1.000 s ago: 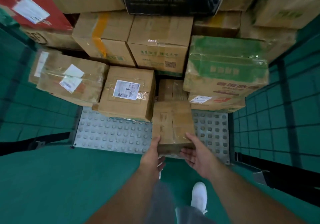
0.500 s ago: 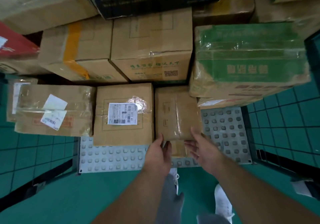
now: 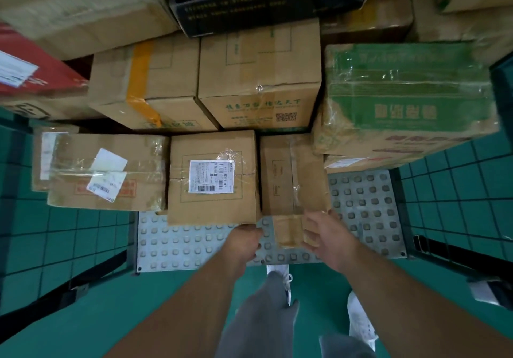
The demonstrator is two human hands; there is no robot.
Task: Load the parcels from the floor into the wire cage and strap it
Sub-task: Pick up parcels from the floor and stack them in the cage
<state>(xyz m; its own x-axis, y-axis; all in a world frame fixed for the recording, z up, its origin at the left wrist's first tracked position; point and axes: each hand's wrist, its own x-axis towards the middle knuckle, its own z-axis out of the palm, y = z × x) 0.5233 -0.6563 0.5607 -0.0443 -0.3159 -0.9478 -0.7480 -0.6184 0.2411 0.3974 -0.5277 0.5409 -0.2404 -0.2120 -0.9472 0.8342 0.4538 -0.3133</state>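
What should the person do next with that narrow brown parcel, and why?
Probably draw both hands back. The narrow parcel sits between the labelled box and the green box, its front about level with the labelled box. The right hand only touches its front end with spread fingers; the left hand is beside it, gripping nothing.

I am watching through one wide-angle camera worn on the person's head; it is looking forward and steeply down; it is sitting close, with the left hand and right hand filling the lower middle; stacked parcels are crowding the top; the walls of the wire cage are bowing at both edges.
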